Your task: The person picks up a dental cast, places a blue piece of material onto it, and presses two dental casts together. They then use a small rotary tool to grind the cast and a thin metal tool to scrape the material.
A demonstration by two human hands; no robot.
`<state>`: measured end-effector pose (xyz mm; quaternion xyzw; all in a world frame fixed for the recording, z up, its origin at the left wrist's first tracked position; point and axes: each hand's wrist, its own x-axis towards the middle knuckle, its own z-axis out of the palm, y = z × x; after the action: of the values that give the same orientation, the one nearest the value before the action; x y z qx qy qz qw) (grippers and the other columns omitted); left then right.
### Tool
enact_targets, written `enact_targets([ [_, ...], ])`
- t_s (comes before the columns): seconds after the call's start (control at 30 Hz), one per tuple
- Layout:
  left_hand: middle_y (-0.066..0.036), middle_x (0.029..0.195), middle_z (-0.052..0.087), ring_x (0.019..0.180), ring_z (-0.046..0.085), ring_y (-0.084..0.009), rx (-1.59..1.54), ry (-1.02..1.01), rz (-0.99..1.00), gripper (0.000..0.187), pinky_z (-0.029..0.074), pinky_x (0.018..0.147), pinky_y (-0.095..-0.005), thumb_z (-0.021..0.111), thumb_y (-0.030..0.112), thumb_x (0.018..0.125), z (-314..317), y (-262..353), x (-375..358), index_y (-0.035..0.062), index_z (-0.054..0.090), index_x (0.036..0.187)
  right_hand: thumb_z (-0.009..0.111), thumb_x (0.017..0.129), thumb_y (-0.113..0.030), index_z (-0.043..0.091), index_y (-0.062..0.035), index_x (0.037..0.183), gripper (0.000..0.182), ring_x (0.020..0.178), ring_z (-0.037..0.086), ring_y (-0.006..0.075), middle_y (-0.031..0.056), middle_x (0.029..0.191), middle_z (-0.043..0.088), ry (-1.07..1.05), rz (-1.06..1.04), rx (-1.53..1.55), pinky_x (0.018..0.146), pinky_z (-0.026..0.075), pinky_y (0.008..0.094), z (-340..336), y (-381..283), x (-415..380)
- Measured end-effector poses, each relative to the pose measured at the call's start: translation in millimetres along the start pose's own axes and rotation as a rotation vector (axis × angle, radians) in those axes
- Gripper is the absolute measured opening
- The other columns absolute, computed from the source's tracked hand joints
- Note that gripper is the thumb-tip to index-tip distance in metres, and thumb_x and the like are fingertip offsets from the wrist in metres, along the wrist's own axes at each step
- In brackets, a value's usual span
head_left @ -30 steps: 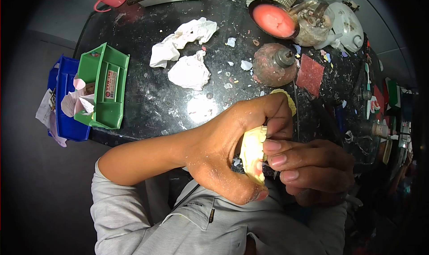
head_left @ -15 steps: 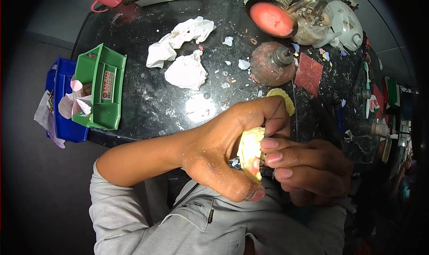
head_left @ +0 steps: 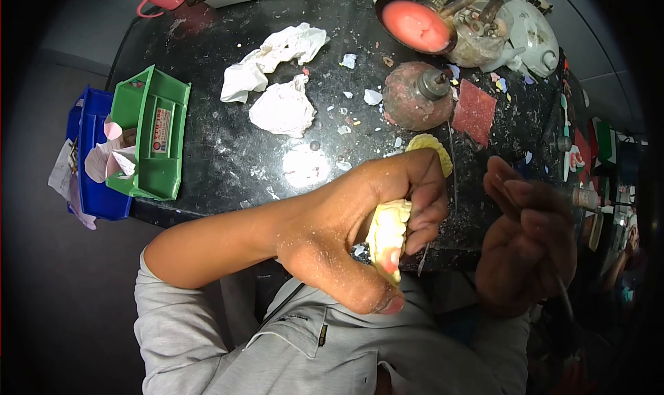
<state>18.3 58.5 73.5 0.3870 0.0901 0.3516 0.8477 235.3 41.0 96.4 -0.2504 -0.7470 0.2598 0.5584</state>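
My left hand (head_left: pixel 332 246) is closed around a yellow dental cast (head_left: pixel 387 232), its row of teeth turned to the right. A small pinkish patch shows near the cast's lower end, by my thumb. To the right and apart from the cast, my right hand (head_left: pixel 529 239) is in shadow with its fingers curled. A thin metal instrument (head_left: pixel 566 295) sticks out below that hand; its other end is hidden. Just past my left knuckles lies another yellow cast (head_left: pixel 432 151), partly covered. A stained round spirit lamp (head_left: pixel 417 97) stands beyond it, beside a pink wax sheet (head_left: pixel 474 111).
A bowl of pink material (head_left: pixel 417 25) and a cluttered glass jar (head_left: pixel 481 39) stand at the back right. Crumpled white tissue (head_left: pixel 283 108) lies on the black table (head_left: pixel 221 167). Green (head_left: pixel 158 167) and blue (head_left: pixel 104 194) bins sit at left. Loose plaster bits are scattered about.
My right hand has left the cast and moved right, away from my left hand. The thin metal instrument now shows below it. My left hand still holds the cast in nearly the same place.
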Motion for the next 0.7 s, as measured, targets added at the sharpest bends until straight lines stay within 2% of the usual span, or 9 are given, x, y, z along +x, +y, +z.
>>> enact_targets([
  [0.07, -0.003, 0.093, 0.050, 0.082, 0.049, -0.0108, 0.084, 0.017, 0.003, 0.058, 0.042, 0.069, -0.0262, 0.083, 0.008, 0.059, -4, 5, 1, 0.0061, 0.042, 0.099, 0.045, 0.111, -0.022, 0.053, 0.0048, 0.118, 0.028, 0.115, 0.066, 0.0495, 0.0346, 0.123, 0.059, -0.011, 0.055, 0.035, 0.091, 0.064, 0.0506, 1, 0, 0],
  [0.13, -0.003, 0.092, 0.051, 0.080, 0.049, -0.0104, 0.421, -0.044, 0.061, 0.058, 0.041, 0.067, -0.0258, 0.084, 0.011, 0.058, -9, 12, 2, 0.0058, 0.043, 0.099, 0.047, 0.110, -0.023, 0.052, 0.0037, 0.120, 0.029, 0.113, 0.067, 0.0504, 0.0340, 0.118, 0.062, -0.079, 0.028, 0.359, 0.091, 0.063, 0.0516, 7, 4, 2],
  [0.23, -0.003, 0.091, 0.051, 0.078, 0.048, -0.0101, 0.413, -0.030, 0.073, 0.058, 0.040, 0.065, -0.0255, 0.085, 0.012, 0.058, -15, 14, 2, 0.0059, 0.044, 0.098, 0.048, 0.110, -0.023, 0.051, 0.0031, 0.122, 0.029, 0.111, 0.068, 0.0505, 0.0323, 0.111, 0.064, -0.188, 0.072, 0.423, 0.091, 0.063, 0.0525, 4, 1, 4],
  [0.47, -0.003, 0.090, 0.052, 0.078, 0.048, -0.0099, 0.529, -0.025, 0.126, 0.056, 0.040, 0.065, -0.0269, 0.083, 0.011, 0.056, -17, 19, 3, 0.0056, 0.045, 0.097, 0.058, 0.105, -0.018, 0.058, 0.0035, 0.114, 0.023, 0.104, 0.071, 0.0479, 0.0272, 0.104, 0.067, -0.379, -0.038, 0.155, 0.090, 0.062, 0.0552, 4, -6, 23],
  [0.5, -0.003, 0.090, 0.052, 0.078, 0.048, -0.0099, 0.530, -0.026, 0.123, 0.056, 0.040, 0.065, -0.0269, 0.083, 0.011, 0.056, -16, 19, 3, 0.0056, 0.045, 0.097, 0.070, 0.091, -0.011, 0.065, 0.0051, 0.107, 0.023, 0.105, 0.072, 0.0445, 0.0269, 0.106, 0.070, -0.324, 0.009, 0.201, 0.089, 0.064, 0.0503, 7, -6, 20],
  [0.53, -0.004, 0.093, 0.051, 0.082, 0.048, -0.0119, 0.523, 0.003, 0.084, 0.060, 0.039, 0.070, -0.0266, 0.083, 0.013, 0.050, -14, 18, 2, 0.0074, 0.043, 0.096, 0.082, 0.078, -0.004, 0.072, 0.0066, 0.101, 0.028, 0.106, 0.073, 0.0410, 0.0265, 0.108, 0.072, -0.269, 0.054, 0.246, 0.088, 0.065, 0.0453, 9, -6, 19],
  [0.6, -0.004, 0.095, 0.050, 0.086, 0.047, -0.0139, 0.516, 0.030, 0.044, 0.065, 0.038, 0.076, -0.0263, 0.082, 0.016, 0.044, -14, 19, 3, 0.0093, 0.042, 0.094, 0.082, 0.078, -0.004, 0.072, 0.0071, 0.102, 0.029, 0.105, 0.074, 0.0395, 0.0261, 0.107, 0.073, -0.276, 0.032, 0.247, 0.087, 0.065, 0.0443, 9, -4, 21],
  [0.67, -0.004, 0.092, 0.053, 0.080, 0.049, -0.0102, 0.531, -0.031, 0.113, 0.055, 0.041, 0.066, -0.0272, 0.082, 0.009, 0.057, -17, 21, 4, 0.0051, 0.045, 0.097, 0.081, 0.078, -0.004, 0.072, 0.0076, 0.103, 0.029, 0.104, 0.075, 0.0380, 0.0256, 0.105, 0.073, -0.286, 0.010, 0.247, 0.087, 0.065, 0.0433, 9, -3, 22],
  [0.7, -0.004, 0.092, 0.053, 0.080, 0.049, -0.0102, 0.530, -0.030, 0.113, 0.055, 0.041, 0.066, -0.0272, 0.082, 0.009, 0.057, -16, 21, 4, 0.0051, 0.045, 0.097, 0.081, 0.079, -0.004, 0.072, 0.0078, 0.103, 0.028, 0.104, 0.075, 0.0378, 0.0254, 0.105, 0.073, -0.282, 0.004, 0.236, 0.087, 0.065, 0.0433, 9, -3, 21],
])
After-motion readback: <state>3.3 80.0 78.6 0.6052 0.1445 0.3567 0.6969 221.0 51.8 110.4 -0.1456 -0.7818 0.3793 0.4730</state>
